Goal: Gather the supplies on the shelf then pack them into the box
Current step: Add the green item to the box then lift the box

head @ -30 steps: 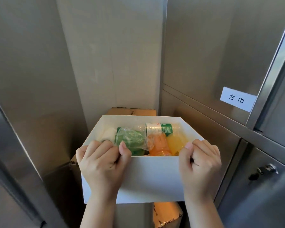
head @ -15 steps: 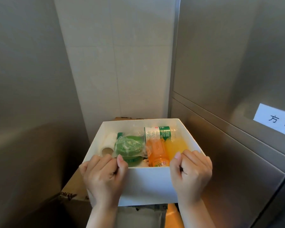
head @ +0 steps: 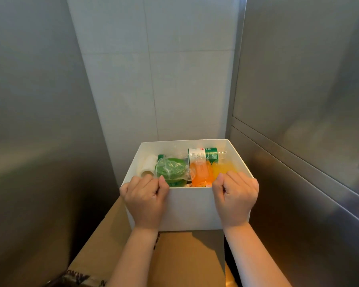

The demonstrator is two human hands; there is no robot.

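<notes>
The person holds the white box (head: 192, 208) by its near wall, one hand at each front corner: the left hand (head: 146, 200) and the right hand (head: 236, 198) are both curled tight, fingers hooked over the rim and into the box, so each grip is fully closed on the cardboard edge. Taking it at both corners probably keeps the loaded box level and stops it twisting. The box appears to rest on, or sit just above, a brown cardboard carton (head: 174, 255) in a narrow gap between steel panels, a tiled wall behind; contact underneath cannot be confirmed. Inside, the supplies lie packed side by side: a white roll (head: 148, 167) at the left, a green item in clear wrap (head: 170, 169), an orange bottle (head: 201, 175), a yellow one (head: 223, 167), and behind them a clear bottle with a green-and-white label (head: 203, 155). That label's print is too small to read, and dark lettering on the carton's edge is cut off and illegible.
</notes>
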